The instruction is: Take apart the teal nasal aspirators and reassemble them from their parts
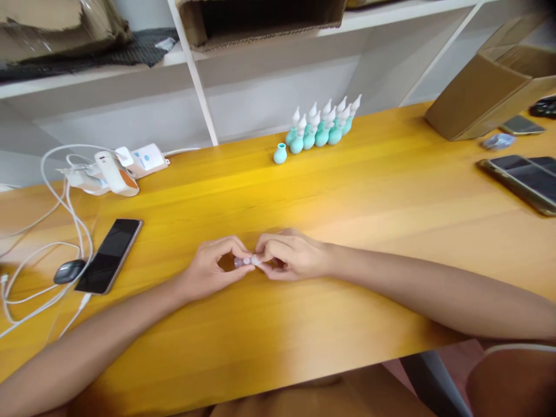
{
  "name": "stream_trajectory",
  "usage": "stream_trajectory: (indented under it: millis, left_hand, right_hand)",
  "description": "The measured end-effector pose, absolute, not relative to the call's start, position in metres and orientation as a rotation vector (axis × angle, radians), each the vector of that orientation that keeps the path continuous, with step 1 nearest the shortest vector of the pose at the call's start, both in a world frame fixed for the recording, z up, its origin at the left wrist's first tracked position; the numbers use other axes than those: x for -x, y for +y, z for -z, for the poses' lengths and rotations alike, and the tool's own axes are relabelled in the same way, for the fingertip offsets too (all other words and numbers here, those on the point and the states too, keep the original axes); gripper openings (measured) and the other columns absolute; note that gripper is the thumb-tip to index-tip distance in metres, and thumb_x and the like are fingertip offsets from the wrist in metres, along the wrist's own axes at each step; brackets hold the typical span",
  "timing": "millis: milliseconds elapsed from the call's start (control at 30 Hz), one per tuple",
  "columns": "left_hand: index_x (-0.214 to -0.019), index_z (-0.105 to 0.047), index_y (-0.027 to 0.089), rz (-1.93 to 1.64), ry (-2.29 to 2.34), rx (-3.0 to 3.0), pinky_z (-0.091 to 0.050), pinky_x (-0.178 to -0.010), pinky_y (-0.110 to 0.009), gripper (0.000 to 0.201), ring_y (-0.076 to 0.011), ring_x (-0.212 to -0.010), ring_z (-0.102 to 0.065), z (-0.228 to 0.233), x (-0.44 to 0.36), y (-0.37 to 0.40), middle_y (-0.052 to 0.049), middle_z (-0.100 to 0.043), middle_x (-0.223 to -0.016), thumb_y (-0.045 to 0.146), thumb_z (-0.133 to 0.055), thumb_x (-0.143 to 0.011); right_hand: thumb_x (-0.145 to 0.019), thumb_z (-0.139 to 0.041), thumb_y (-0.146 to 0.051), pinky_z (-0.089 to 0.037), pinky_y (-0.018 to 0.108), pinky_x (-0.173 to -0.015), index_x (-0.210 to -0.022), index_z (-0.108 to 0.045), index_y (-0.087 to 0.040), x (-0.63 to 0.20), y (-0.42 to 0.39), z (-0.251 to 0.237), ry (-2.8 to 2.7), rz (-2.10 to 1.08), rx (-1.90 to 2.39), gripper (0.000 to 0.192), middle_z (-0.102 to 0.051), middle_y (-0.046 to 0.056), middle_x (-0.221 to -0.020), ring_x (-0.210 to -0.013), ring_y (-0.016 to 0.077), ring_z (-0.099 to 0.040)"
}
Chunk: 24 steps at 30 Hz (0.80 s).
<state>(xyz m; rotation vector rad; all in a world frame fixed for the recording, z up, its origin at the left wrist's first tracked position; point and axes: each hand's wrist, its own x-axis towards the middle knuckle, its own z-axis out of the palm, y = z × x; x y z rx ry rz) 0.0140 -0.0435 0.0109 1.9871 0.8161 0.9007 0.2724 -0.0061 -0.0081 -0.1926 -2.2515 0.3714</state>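
Over the middle of the table, my left hand and my right hand meet fingertip to fingertip. Both pinch a small, whitish, translucent nozzle piece, the left thumb and forefinger along its body and the right fingers at its right end. Fingertips cover part of it, so its full shape is hidden. Beyond the hands, an open-necked teal bulb stands upright without a tip. Right of it are rows of several similar teal bulbs with pointed white nozzles.
At left lie a phone, a black earbud case, white cables and a power strip with chargers. On the right are a cardboard box, dark phones and a small plastic bundle. White shelving backs the wooden table.
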Motion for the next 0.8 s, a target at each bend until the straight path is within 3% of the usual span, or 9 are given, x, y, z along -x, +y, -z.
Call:
stream_trajectory:
  millis: [167, 367, 433, 500, 567, 633, 700, 800]
  left_hand:
    - [-0.097, -0.067, 0.017, -0.835, 0.800, -1.573, -0.055, -0.081, -0.028, 0.028, -0.0137, -0.084, -0.065, -0.005, -0.012, -0.033, -0.003, -0.069, -0.092, 0.034, -0.089, -0.094]
    - [-0.104, -0.067, 0.017, -0.785, 0.843, -1.445, -0.053, -0.086, -0.029, 0.042, -0.0152, -0.092, -0.064, -0.003, -0.008, -0.020, -0.005, -0.069, -0.101, 0.047, -0.092, -0.090]
    - [-0.103, -0.067, 0.017, -0.821, 0.866, -1.456, -0.051, -0.086, -0.028, 0.043, -0.0150, -0.091, -0.063, -0.004, -0.008, -0.017, -0.004, -0.068, -0.100, 0.050, -0.092, -0.090]
    - [-0.102, -0.067, 0.017, -0.829, 0.878, -1.460, -0.050, -0.083, -0.027, 0.045, -0.0140, -0.087, -0.060, -0.005, -0.008, -0.016, -0.002, -0.067, -0.097, 0.053, -0.092, -0.089]
    - [-0.102, -0.067, 0.017, -0.790, 0.874, -1.456, -0.048, -0.079, -0.026, 0.048, -0.0131, -0.083, -0.058, -0.006, -0.008, -0.016, -0.001, -0.065, -0.094, 0.055, -0.092, -0.088]
    - [-0.101, -0.066, 0.017, -0.744, 0.866, -1.455, -0.046, -0.077, -0.026, 0.049, -0.0126, -0.080, -0.056, -0.005, -0.007, -0.017, -0.001, -0.064, -0.092, 0.055, -0.093, -0.087]
    - [-0.101, -0.066, 0.017, -0.734, 0.858, -1.466, -0.045, -0.075, -0.026, 0.049, -0.0125, -0.079, -0.055, -0.003, -0.008, -0.017, -0.001, -0.063, -0.093, 0.054, -0.094, -0.085]
    - [-0.100, -0.066, 0.017, -0.759, 0.842, -1.500, -0.044, -0.074, -0.026, 0.045, -0.0123, -0.078, -0.054, -0.002, -0.008, -0.017, 0.000, -0.062, -0.091, 0.047, -0.095, -0.084]
  right_hand:
    - [-0.098, -0.075, -0.017, -0.042, 0.015, -0.055, -0.111, -0.057, -0.021, -0.270, -0.005, 0.013, -2.183, -0.538, 0.296, 0.023, -0.072, -0.001, -0.096, -0.059, 0.0023, -0.056]
    - [-0.103, -0.074, -0.025, -0.042, 0.017, -0.056, -0.118, -0.065, -0.020, -0.271, 0.001, 0.013, -2.133, -0.766, 0.352, 0.018, -0.062, -0.005, -0.080, -0.057, 0.0042, -0.051]
    - [-0.106, -0.071, -0.035, -0.041, 0.019, -0.056, -0.105, -0.062, -0.019, -0.272, 0.004, 0.015, -2.041, -0.806, 0.419, 0.019, -0.057, -0.005, -0.075, -0.058, 0.0064, -0.049]
    - [-0.111, -0.060, -0.043, -0.038, 0.022, -0.057, -0.083, -0.049, -0.020, -0.273, 0.010, 0.019, -1.907, -0.750, 0.538, 0.038, -0.047, -0.005, -0.068, -0.058, 0.0084, -0.043]
    - [-0.115, -0.049, -0.041, -0.036, 0.024, -0.058, -0.075, -0.037, -0.022, -0.275, 0.019, 0.021, -1.822, -0.672, 0.661, 0.046, -0.038, -0.005, -0.065, -0.059, 0.0095, -0.039]
    - [-0.113, -0.047, -0.033, -0.038, 0.023, -0.058, -0.084, -0.046, -0.021, -0.278, 0.034, 0.022, -1.831, -0.649, 0.752, 0.032, -0.046, -0.004, -0.072, -0.059, 0.0095, -0.042]
    - [-0.106, -0.052, -0.026, -0.045, 0.025, -0.061, -0.106, -0.058, -0.020, -0.283, 0.054, 0.019, -1.846, -0.607, 0.838, 0.009, -0.060, 0.000, -0.092, -0.063, 0.0098, -0.052]
    - [-0.095, -0.059, -0.022, -0.055, 0.034, -0.076, -0.126, -0.061, -0.019, -0.294, 0.087, 0.008, -1.878, -0.496, 0.964, 0.031, -0.062, 0.011, -0.127, -0.074, 0.0127, -0.061]
